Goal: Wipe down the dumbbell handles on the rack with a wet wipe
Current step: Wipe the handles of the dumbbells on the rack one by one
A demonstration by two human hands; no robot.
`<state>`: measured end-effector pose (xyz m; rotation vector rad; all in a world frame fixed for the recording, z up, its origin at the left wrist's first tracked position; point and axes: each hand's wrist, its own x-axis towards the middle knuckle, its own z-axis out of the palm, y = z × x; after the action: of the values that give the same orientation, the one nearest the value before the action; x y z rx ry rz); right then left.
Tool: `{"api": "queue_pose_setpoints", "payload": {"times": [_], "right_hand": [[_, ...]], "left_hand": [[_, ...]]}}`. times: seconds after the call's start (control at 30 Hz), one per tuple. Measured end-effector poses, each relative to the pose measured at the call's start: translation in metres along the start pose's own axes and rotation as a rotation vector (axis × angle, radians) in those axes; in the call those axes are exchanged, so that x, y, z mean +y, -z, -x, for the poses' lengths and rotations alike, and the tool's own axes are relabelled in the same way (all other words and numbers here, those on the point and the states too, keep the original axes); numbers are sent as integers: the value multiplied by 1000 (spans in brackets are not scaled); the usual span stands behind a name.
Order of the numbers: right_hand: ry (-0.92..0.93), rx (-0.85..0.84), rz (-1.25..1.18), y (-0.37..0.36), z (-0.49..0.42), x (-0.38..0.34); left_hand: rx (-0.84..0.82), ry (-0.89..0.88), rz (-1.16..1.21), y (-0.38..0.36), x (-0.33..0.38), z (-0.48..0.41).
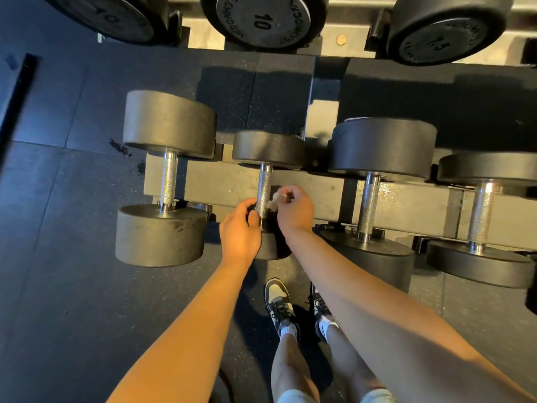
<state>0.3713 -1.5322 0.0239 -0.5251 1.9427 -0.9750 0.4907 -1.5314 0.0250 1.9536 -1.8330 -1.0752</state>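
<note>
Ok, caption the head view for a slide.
Right hand pinches a wet wipe against a dumbbell handle on the rack while the left hand grips its near end.

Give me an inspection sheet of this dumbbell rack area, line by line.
Surface: beige rack rail, carrying four dumbbells on the lower tier.
Job's things: wet wipe held against the knurled handle of the second dumbbell from the left.
Clutter: dark scuffs on the rubber floor.
Hands: left hand grips that dumbbell's near end; right hand pinches the wipe in its fingers.
Cables: nothing seen.
Surroundings: upper-tier dumbbell marked 10; the person's sneakers below the rack.
</note>
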Motion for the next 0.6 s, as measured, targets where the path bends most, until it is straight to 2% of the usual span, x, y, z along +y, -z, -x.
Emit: {"api": "queue_pose_setpoints", "payload": {"times": [0.1,0.23,0.37,0.5,0.6], "right_hand": [[-3,-115,44,-12,-5,2],[-55,-101,47,-14,-8,9],[-70,-154,83,-1,0,17],[-97,-84,-68,4,1,14],[-95,-57,-135,3,-5,7]], "left_hand": [[49,12,-79,-5,-3,-2],[42,10,-95,-5,-5,-3],[25,33,-72,-2,-1,-3],[-35,88,-20,2,8,-14],[-32,95,-101,-2,13,-18]]}}
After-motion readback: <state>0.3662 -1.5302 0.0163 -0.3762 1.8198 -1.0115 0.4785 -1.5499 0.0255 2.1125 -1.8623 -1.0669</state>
